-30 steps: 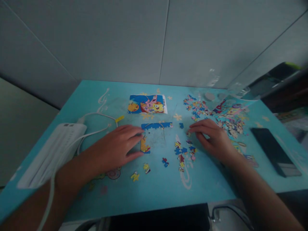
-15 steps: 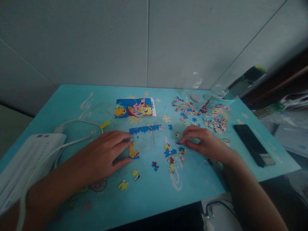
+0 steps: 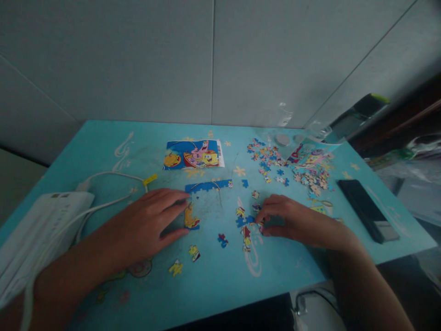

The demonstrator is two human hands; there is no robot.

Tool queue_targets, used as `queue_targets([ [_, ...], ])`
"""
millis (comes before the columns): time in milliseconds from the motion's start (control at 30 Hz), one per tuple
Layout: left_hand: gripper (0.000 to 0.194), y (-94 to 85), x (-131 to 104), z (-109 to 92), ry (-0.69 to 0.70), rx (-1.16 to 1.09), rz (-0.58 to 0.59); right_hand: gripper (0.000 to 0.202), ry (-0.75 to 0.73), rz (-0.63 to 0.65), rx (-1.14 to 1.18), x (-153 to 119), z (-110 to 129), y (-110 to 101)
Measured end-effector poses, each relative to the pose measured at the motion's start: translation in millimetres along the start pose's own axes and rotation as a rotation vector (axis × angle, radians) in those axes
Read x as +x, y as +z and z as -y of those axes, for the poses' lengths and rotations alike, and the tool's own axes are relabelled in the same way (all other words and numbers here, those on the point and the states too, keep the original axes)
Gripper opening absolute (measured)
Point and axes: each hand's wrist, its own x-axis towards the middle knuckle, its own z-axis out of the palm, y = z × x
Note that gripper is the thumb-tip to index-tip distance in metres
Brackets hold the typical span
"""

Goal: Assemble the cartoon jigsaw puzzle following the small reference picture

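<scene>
My left hand (image 3: 156, 218) rests on the table with its fingers apart, fingertips at the left side of a partly joined puzzle border. That border has a blue top strip (image 3: 208, 185) and an orange-yellow corner section (image 3: 191, 218). At the right, my right hand (image 3: 292, 218) has its thumb and fingers closed around a small puzzle piece (image 3: 261, 226), mostly hidden by the fingertips. Just left of it lie joined blue and yellow pieces (image 3: 245, 221). Loose nearby are a red and blue piece (image 3: 223, 240) and two yellow pieces, one of them (image 3: 176, 267) closest to me.
A picture card (image 3: 193, 155) lies behind the border. Several loose pieces (image 3: 267, 156) are heaped at the back right, beside a clear bag with a printed sheet (image 3: 312, 151). A phone (image 3: 367, 209) lies far right; a white power strip (image 3: 44, 230) and cable are at left.
My right hand has moved slightly towards me, from the upper loose pieces down to the piece beside the joined cluster. My left hand has stayed in place.
</scene>
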Motion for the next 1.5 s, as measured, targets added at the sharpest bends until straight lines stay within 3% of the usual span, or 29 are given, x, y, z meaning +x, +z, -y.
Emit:
queue_targets([
  [333, 0.043, -9.5, 4, -7, 0.039, 0.039, -0.001, 0.012, 0.079, -0.005, 0.167, -1, -4, -2],
  [533, 0.042, -12.5, 5, -12, 0.024, 0.038, 0.014, 0.017, 0.136, -0.151, 0.389, 30, 34, 19],
  [667, 0.042, -11.1, 5, -13, 0.025, 0.032, 0.001, 0.014, 0.114, -0.232, 0.285, 61, 58, 41],
  [833, 0.039, -11.9, 6, -15, 0.028, 0.003, -0.046, 0.017, 0.104, -0.249, 0.244, 84, 60, 60],
  [1067, 0.035, -12.4, 7, -17, 0.022, 0.031, -0.003, 0.018, 0.148, -0.225, 0.229, 87, 55, 67],
  [1500, 0.036, -14.2, 8, -19, 0.007, 0.029, 0.021, 0.012, 0.032, -0.256, 0.017, 88, 62, 63],
])
